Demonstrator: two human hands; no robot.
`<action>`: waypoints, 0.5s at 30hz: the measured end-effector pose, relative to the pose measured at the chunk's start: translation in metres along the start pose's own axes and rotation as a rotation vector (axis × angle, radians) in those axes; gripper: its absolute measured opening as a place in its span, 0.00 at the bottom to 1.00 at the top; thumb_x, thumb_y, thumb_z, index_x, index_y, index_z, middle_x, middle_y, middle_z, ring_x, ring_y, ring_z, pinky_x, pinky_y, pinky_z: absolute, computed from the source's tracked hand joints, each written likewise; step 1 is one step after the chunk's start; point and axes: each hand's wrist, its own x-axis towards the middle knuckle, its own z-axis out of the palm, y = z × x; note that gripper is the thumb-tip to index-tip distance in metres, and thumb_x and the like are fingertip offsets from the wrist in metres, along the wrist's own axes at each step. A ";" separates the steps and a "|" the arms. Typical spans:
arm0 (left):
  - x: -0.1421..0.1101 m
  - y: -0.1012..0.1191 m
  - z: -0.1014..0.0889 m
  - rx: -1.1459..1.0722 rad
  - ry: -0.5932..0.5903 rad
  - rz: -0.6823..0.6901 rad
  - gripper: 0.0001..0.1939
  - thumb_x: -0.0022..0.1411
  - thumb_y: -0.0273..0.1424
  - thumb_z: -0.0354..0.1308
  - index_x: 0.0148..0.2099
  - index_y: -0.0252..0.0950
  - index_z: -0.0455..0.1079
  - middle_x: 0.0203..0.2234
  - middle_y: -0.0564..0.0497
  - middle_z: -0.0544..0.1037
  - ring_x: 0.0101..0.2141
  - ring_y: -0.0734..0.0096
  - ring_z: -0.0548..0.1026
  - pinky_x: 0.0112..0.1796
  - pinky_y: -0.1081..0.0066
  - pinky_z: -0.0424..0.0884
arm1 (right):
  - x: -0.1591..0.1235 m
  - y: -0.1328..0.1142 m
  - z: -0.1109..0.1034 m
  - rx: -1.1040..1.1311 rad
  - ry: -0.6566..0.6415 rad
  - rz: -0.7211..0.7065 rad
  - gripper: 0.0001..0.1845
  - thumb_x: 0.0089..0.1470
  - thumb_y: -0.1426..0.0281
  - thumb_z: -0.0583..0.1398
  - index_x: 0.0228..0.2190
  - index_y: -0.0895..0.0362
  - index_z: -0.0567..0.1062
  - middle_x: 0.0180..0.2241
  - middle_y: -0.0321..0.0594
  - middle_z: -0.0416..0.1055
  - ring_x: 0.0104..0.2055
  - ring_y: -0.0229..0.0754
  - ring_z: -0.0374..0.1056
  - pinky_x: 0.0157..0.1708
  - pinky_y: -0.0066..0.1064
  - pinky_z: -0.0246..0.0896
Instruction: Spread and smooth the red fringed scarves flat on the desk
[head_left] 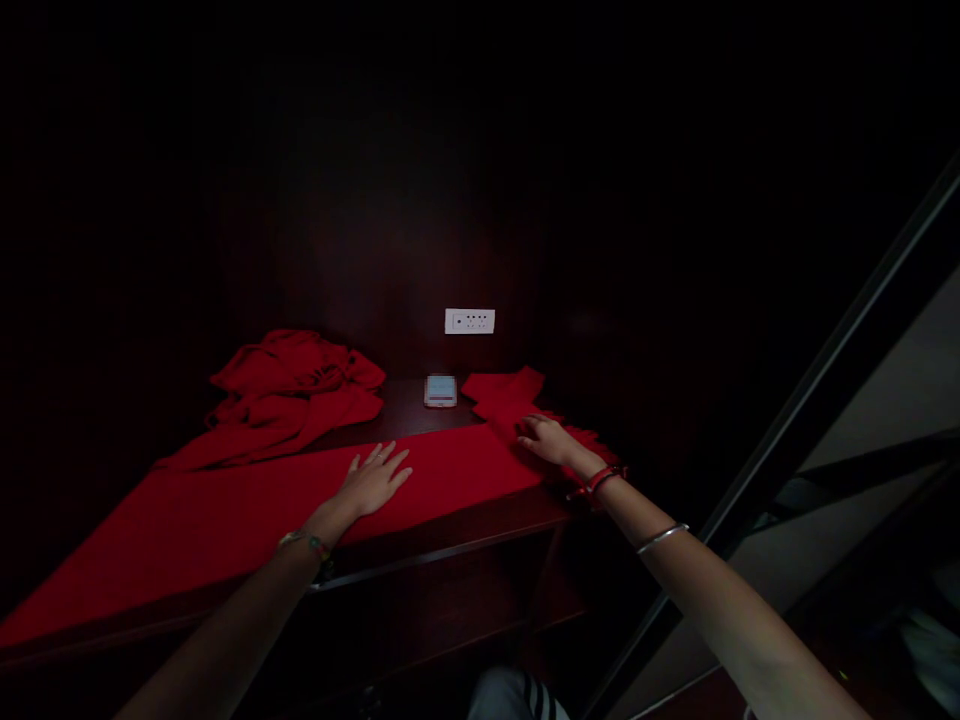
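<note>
A long strip of red cloth (442, 465) lies flat along the dark wooden shelf. My left hand (373, 482) rests palm down on it near the middle, fingers spread, a ring on one of them. Further right, my right hand (549, 440) touches the cloth's right part with loosely bent fingers that look apart. Beyond that hand, a folded end of red cloth (514, 388) lies in overlapping layers, with gathered folds beside the wrist. At the left back sits a crumpled heap of red cloth (296, 385).
A phone-like device with a lit screen (440, 390) lies at the back of the shelf. Above it, a white socket plate (470, 321) is set in the dark back wall. Open compartments (442, 600) lie below the shelf's front edge. A metal-edged frame (750, 490) slants up on the right.
</note>
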 end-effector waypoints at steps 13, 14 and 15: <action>-0.077 -0.111 -0.027 0.063 -0.105 -0.174 0.32 0.58 0.48 0.35 0.60 0.38 0.46 0.59 0.44 0.46 0.57 0.59 0.46 0.52 0.60 0.48 | -0.019 -0.158 0.029 0.125 -0.149 -0.738 0.27 0.52 0.62 0.53 0.49 0.66 0.63 0.51 0.54 0.59 0.52 0.45 0.56 0.49 0.32 0.52; -0.077 -0.114 -0.030 0.068 -0.117 -0.164 0.32 0.57 0.47 0.36 0.60 0.36 0.47 0.59 0.43 0.46 0.57 0.58 0.47 0.52 0.61 0.48 | -0.023 -0.158 0.027 0.115 -0.144 -0.768 0.26 0.52 0.62 0.53 0.49 0.65 0.63 0.50 0.53 0.60 0.51 0.45 0.57 0.48 0.32 0.53; -0.074 -0.114 -0.035 0.076 -0.127 -0.144 0.32 0.57 0.47 0.38 0.59 0.34 0.49 0.58 0.42 0.48 0.56 0.58 0.48 0.52 0.63 0.49 | -0.027 -0.155 0.024 0.100 -0.143 -0.787 0.24 0.52 0.63 0.53 0.48 0.64 0.64 0.49 0.52 0.61 0.50 0.44 0.58 0.47 0.32 0.54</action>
